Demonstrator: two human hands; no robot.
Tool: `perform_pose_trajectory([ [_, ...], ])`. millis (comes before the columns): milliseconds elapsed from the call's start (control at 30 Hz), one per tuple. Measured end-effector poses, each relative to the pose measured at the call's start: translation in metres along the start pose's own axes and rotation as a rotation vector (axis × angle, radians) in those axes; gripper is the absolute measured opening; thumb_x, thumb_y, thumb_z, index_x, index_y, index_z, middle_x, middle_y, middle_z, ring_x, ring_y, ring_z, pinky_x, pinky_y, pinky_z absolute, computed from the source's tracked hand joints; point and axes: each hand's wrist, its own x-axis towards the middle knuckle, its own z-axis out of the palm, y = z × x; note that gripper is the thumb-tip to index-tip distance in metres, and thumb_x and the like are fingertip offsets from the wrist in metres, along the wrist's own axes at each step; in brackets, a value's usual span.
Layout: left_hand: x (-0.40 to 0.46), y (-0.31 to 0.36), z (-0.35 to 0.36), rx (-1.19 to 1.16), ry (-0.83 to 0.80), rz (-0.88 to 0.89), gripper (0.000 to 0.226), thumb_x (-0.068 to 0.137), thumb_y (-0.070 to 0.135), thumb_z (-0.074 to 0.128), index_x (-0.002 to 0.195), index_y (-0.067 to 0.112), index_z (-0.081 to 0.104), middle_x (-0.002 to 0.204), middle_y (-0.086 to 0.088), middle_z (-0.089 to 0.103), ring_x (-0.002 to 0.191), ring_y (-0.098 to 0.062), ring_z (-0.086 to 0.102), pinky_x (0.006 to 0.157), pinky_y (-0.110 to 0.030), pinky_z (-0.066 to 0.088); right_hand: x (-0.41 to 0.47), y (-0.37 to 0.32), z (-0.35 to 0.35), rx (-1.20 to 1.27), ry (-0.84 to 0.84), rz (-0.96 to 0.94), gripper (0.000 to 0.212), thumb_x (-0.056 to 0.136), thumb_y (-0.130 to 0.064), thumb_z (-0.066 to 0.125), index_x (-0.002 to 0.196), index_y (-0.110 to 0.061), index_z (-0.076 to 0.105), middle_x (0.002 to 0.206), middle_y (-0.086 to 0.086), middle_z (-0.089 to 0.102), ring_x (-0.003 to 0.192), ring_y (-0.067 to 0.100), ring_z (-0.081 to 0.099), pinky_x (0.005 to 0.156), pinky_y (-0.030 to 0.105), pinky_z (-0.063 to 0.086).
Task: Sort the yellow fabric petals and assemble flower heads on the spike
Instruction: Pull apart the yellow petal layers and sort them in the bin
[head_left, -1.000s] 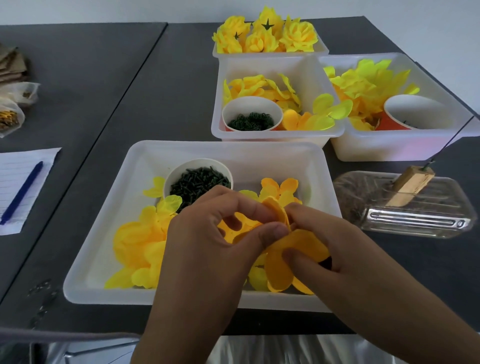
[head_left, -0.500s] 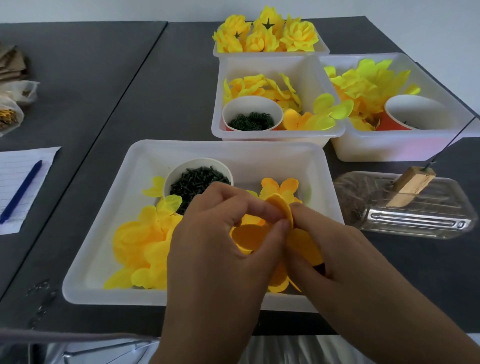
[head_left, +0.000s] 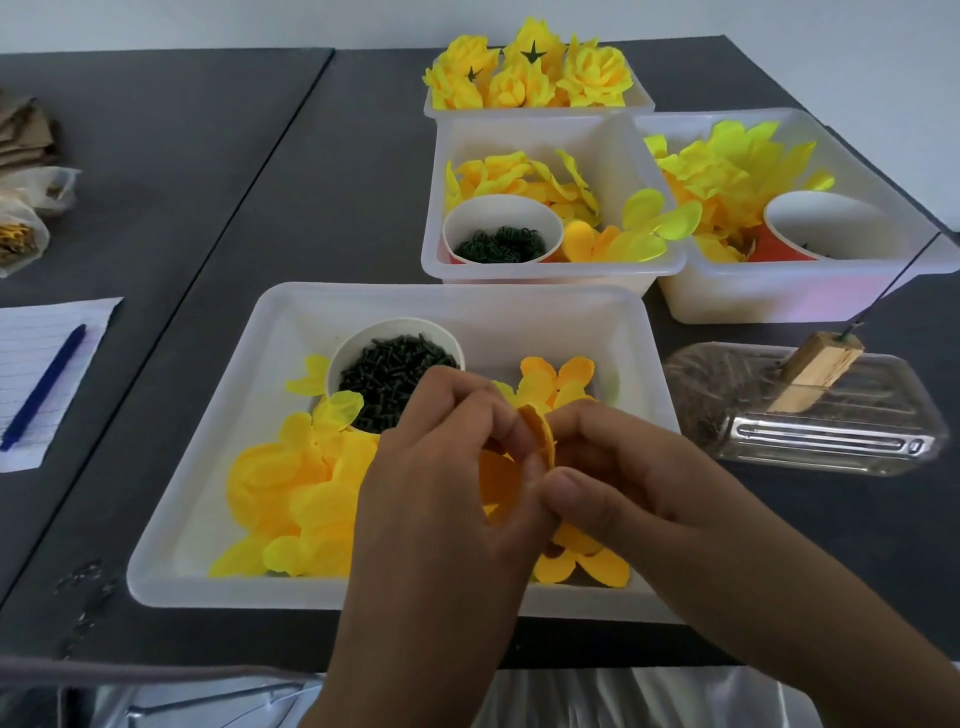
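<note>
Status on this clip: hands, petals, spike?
Left hand and right hand both pinching one orange petal piece over the near tray. Spike bare. Nothing blocking.

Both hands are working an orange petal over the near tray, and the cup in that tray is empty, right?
Not quite. The cup in the near tray is full of dark green pieces, as the head view shows. Both hands, left and right, do hold the orange petal.

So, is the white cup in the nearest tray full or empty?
Nearly full. The white cup in the nearest tray holds a heap of small dark green pieces that rises almost to its rim.
</note>
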Motion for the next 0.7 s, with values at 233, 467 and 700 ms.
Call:
perform_pose_trajectory([
  [233, -0.002, 0.002, -0.003, -0.104, -0.012, 0.012, 0.006, 0.075, 0.034, 0.053, 0.071, 0.030, 0.052, 0.090, 0.017, 0.052, 0.093, -0.001, 0.053, 0.071, -0.006, 0.040, -0.001, 0.013, -0.012, -0.019, 0.063, -0.015, 0.028, 0.084, -0.049, 0.049, 0.083, -0.025, 0.062, 0.070, -0.004, 0.061, 0.064, 0.008, 0.057, 0.060, 0.026, 0.049],
  [467, -0.008, 0.007, 0.006, -0.097, 0.135, -0.047, 0.006, 0.071, 0.030, 0.050, 0.071, 0.024, 0.052, 0.092, 0.016, 0.050, 0.092, -0.003, 0.052, 0.072, -0.012, 0.040, -0.002, 0.018, -0.001, -0.286, 0.516, -0.015, 0.038, 0.093, -0.035, 0.038, 0.065, -0.017, 0.056, 0.066, -0.011, 0.059, 0.055, 0.004, 0.054, 0.047, 0.008, 0.041],
  [700, -0.006, 0.008, 0.001, -0.118, 0.191, -0.048, 0.003, 0.073, 0.028, 0.047, 0.076, 0.028, 0.046, 0.090, 0.010, 0.043, 0.087, -0.005, 0.046, 0.072, -0.009, 0.035, -0.003, 0.010, -0.012, 0.318, 0.242, 0.088, 0.023, 0.078, -0.039, 0.061, 0.083, -0.017, 0.066, 0.074, 0.010, 0.070, 0.062, 0.020, 0.069, 0.051, 0.023, 0.054],
])
